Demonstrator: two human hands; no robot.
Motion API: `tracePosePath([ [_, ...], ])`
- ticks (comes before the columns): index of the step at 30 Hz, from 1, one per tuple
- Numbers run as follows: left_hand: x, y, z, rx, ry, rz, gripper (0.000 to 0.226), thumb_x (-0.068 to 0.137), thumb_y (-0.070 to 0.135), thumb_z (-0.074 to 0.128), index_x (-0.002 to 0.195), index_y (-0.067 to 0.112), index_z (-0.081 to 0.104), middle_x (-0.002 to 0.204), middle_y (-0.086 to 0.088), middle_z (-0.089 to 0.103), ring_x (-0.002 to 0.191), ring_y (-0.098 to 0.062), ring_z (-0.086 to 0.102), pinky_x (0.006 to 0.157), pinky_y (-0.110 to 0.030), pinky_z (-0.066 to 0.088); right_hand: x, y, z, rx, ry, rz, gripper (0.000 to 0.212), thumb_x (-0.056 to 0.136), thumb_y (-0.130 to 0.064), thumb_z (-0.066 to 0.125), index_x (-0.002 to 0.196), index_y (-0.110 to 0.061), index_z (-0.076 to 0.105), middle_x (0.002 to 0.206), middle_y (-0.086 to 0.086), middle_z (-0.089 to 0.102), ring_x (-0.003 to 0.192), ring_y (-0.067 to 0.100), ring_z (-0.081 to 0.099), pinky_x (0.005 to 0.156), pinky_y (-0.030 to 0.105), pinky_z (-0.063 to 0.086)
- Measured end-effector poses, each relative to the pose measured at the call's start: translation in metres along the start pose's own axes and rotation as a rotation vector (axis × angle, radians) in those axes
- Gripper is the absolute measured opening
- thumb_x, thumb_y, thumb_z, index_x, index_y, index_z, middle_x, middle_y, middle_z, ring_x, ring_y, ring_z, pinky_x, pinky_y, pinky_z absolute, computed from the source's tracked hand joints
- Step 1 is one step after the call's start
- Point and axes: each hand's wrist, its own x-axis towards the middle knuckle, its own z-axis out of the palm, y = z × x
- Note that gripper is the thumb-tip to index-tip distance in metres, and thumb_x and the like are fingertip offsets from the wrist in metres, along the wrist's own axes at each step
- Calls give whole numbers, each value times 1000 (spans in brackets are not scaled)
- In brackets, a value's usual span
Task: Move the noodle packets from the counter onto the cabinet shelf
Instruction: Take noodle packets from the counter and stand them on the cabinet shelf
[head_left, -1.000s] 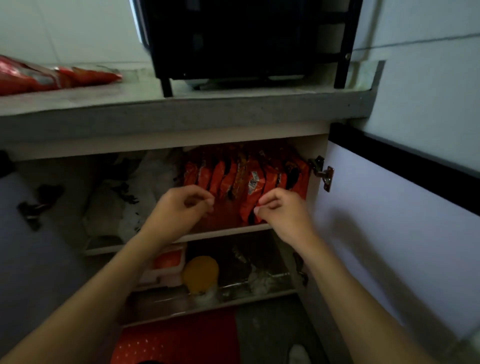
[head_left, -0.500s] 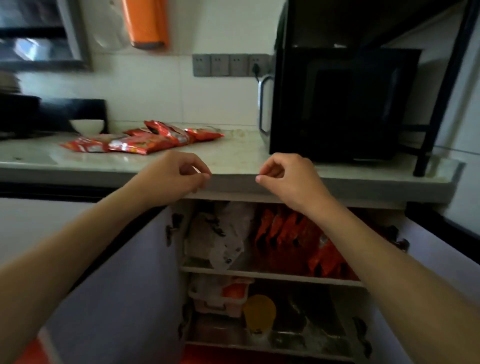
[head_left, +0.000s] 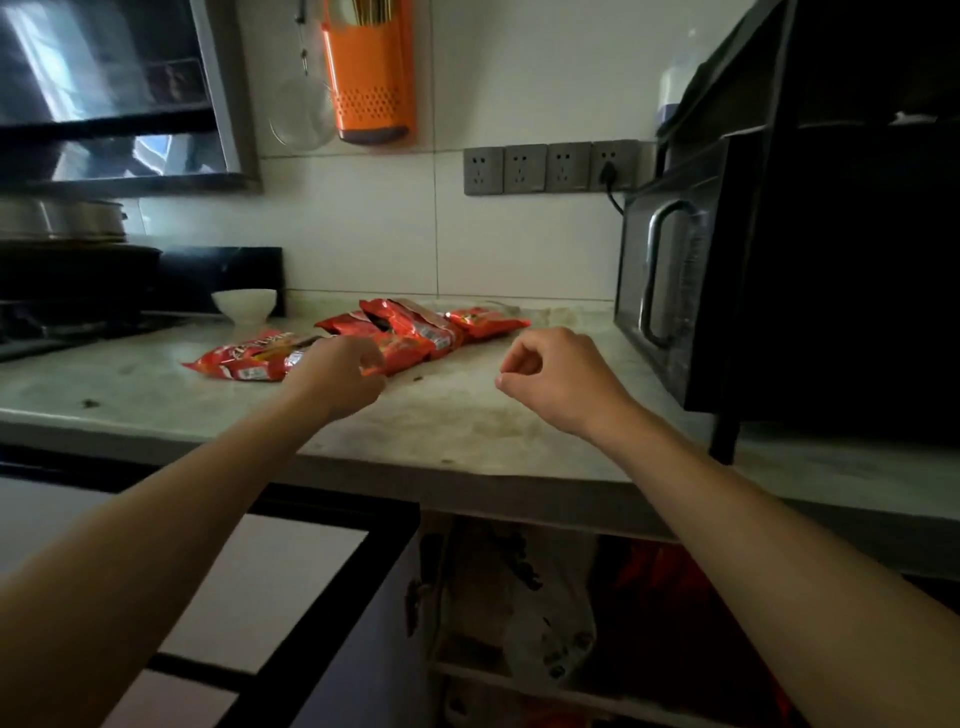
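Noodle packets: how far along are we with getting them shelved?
Partly done: red packets on the shelf show dimly in the open cabinet. Nothing is in hand; the left hand is next to the packets on the counter, fingers curled, gripping nothing, and the right hand hovers empty. That whole heap is left.

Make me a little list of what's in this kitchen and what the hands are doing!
packets: red pile lying on the counter
left hand: curled at the pile's near edge; grip unclear
right hand: curled, holding nothing, above the counter
bowl: white, left of the packets
microwave: black, at the right
cabinet: open below the counter
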Motion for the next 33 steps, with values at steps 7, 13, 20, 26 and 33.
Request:
tracePosePath([
  [7,75,-27,49,224,-11,-35,49,83,41,68,125,22,53,130,-12,56,118,-32,53,94,-46,47,80,22,49,-85,-43,-25,5,81,-15,69,77,-16,67,80,-5,65,77,12,62,67,25,49],
  [13,91,-34,60,182,210,-47,22,90,11,50,110,18,57,107,-13,65,94,-35,62,70,-38,46,150,33,89,-296,-105,-26,6,83,-19,68,77,-18,66,90,1,69,86,19,64,74,31,53],
  [20,80,-43,50,-62,542,-170,10,96,10,46,105,14,48,103,-13,63,88,-35,60,65,-39,43,201,31,145,-519,-156,-6,32,89,-23,59,119,-12,61,130,18,54,114,35,58,86,37,47],
  [26,86,-55,44,-136,610,-232,10,100,19,42,107,14,48,100,-12,61,79,-25,47,66,-38,36,230,31,177,-776,-467,113,66,89,-11,46,152,-18,29,161,17,4,140,44,27,103,49,39],
  [33,88,-65,46,-144,602,-188,13,101,20,42,108,13,50,105,-12,62,91,-31,59,67,-38,42,222,26,176,-823,-504,121,57,88,-13,56,144,-7,44,151,18,36,125,35,51,100,42,48],
])
